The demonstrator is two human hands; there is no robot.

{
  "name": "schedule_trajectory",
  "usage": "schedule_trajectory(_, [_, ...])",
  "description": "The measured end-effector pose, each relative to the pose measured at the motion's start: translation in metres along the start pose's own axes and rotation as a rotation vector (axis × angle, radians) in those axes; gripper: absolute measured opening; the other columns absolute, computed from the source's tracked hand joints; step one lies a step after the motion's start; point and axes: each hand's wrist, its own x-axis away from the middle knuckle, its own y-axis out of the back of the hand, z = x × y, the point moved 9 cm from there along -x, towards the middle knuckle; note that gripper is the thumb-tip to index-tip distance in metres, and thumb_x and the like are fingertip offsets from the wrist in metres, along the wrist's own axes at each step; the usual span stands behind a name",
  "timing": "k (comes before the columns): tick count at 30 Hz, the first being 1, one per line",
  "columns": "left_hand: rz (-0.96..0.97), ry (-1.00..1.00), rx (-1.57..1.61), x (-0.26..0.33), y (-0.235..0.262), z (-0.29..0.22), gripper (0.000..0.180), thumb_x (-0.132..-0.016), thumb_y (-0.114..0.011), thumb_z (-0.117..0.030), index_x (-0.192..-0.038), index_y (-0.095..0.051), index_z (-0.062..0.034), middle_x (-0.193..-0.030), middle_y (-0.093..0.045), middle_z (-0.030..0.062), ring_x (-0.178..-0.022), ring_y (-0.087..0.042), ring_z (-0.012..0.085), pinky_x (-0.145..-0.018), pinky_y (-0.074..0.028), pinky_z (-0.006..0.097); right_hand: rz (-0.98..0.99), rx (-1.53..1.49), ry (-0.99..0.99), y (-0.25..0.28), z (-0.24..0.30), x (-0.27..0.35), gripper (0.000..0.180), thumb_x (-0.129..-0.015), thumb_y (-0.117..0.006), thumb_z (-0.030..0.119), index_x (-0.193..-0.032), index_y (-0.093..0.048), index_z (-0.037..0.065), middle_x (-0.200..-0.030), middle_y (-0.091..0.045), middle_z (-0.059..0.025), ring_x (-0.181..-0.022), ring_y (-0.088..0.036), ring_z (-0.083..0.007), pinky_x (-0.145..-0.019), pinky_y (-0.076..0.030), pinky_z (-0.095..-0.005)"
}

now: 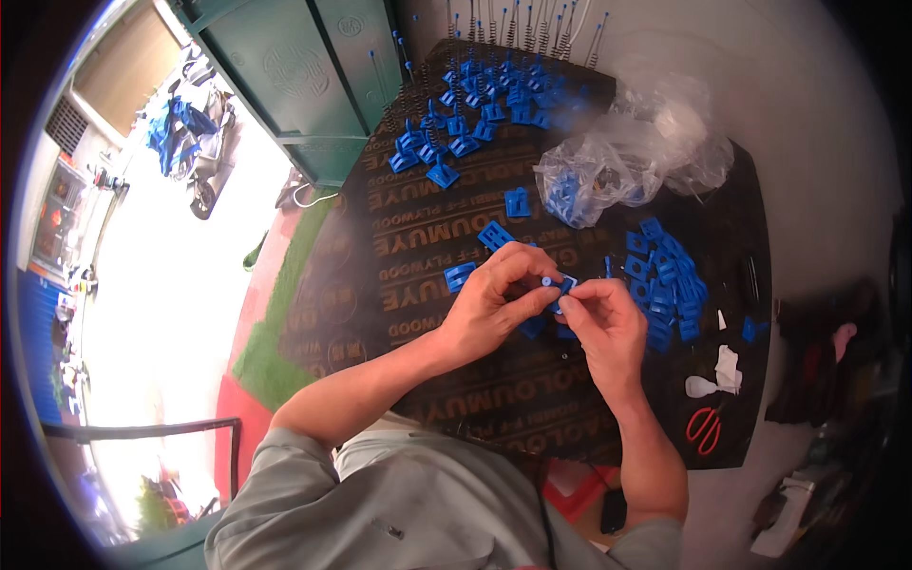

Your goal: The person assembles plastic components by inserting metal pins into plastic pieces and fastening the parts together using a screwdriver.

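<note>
- Both hands meet over the middle of the dark printed plywood tabletop (418, 237), pinching one small blue plastic clip part (560, 285) between them.
- Left hand (494, 304): its grip is closed, thumb and forefinger curled round the near-left end of the part; the forearm comes up from the lower left, wrist bent inward.
- Right hand (608, 328): its grip is also closed, fingertips nipped on the right end of the same part; the forearm rises from the lower edge, wrist nearly straight.
- By the look of it, the step in hand is fitting or pressing together that small piece. Whether it has seated yet is too small to tell.
- Any next move would seem to call for a steady hold from the left hand while the right fingers push or twist.
- Left of the hands, a loose blue plastic block (459, 275) lies on the tabletop; another blue block (494, 235) sits just above the left knuckles.
- Far back, a cluster of blue pieces with thin metal springs (475, 114) stands in rows.
- Right of centre, a crumpled clear plastic bag (627, 152) holds more blue parts.
- Just right of the hands lies a heap of blue plastic parts (670, 280).
- Near the right edge, red-handled scissors (703, 427) lie beside white scraps.
</note>
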Motion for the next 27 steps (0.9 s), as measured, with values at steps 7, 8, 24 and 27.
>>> schedule_trajectory(7, [-0.068, -0.058, 0.041, 0.002, 0.002, -0.004, 0.011, -0.105, -0.071, -0.005, -0.116, -0.07, -0.0035, -0.129, -0.069, 0.0055, -0.1, -0.062, 0.0075, -0.084, -0.053, 0.026, 0.029, 0.024, -0.024, -0.004, 0.0, 0.001, 0.011, -0.101, -0.076, 0.003, -0.107, -0.067, 0.002, -0.096, -0.072, 0.0002, -0.086, -0.068, -0.0044, -0.078, -0.056, -0.0222])
schedule_trajectory(8, [-0.059, -0.056, 0.041, 0.002, 0.001, -0.004, 0.011, -0.105, -0.071, -0.005, -0.116, -0.07, -0.0035, -0.129, -0.069, 0.0055, -0.1, -0.062, 0.0075, -0.084, -0.053, 0.026, 0.019, 0.021, -0.026, -0.002, 0.0, 0.001, 0.011, -0.101, -0.076, 0.003, -0.107, -0.067, 0.002, -0.096, -0.072, 0.0002, -0.086, -0.068, -0.0044, -0.078, -0.056, -0.0222])
schedule_trajectory(24, [-0.039, -0.045, 0.26, 0.002, -0.003, -0.007, 0.016, -0.107, -0.065, 0.0, -0.122, -0.07, 0.0022, -0.135, -0.071, 0.0121, -0.12, -0.063, 0.0135, -0.106, -0.051, 0.031, -0.049, 0.04, 0.107, 0.004, 0.019, 0.0, 0.012, -0.099, -0.079, 0.004, -0.107, -0.071, 0.002, -0.096, -0.075, -0.0019, -0.087, -0.07, -0.0057, -0.077, -0.058, -0.0242])
schedule_trajectory(27, [-0.035, -0.071, 0.182, 0.002, -0.002, -0.009, 0.016, -0.107, -0.066, -0.001, -0.122, -0.07, 0.0021, -0.134, -0.072, 0.0121, -0.117, -0.064, 0.0126, -0.103, -0.052, 0.029, -0.054, 0.051, 0.129, 0.004, 0.019, 0.001, 0.011, -0.099, -0.079, 0.005, -0.107, -0.071, 0.002, -0.095, -0.076, -0.0023, -0.086, -0.071, -0.0059, -0.075, -0.058, -0.0244])
